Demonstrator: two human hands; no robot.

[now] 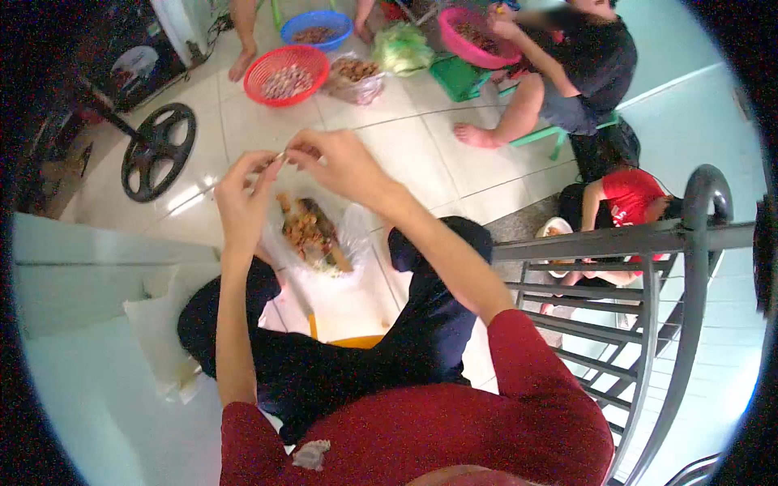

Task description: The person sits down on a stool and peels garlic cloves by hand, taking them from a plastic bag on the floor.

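Observation:
My left hand [247, 190] is raised over the floor with thumb and fingers pinched together. Opposite it, my right hand [340, 166] pinches too, and the fingertips of both almost meet. Between them is a small pale piece [281, 155], too small for me to name its kind. Below my hands, a clear plastic bag [354, 231] lies spread on the floor between my knees. On it sits a heap of brown and orange scraps [306, 229], with a long brownish piece at its lower right.
A red basket [253, 84] of small pale pieces, a blue basket [344, 29], a filled plastic bag [356, 73] and a pink basket [450, 40] stand ahead. Two seated people are at right, behind a grey metal railing [600, 240] in one case. A black wheel-shaped base [186, 134] stands left.

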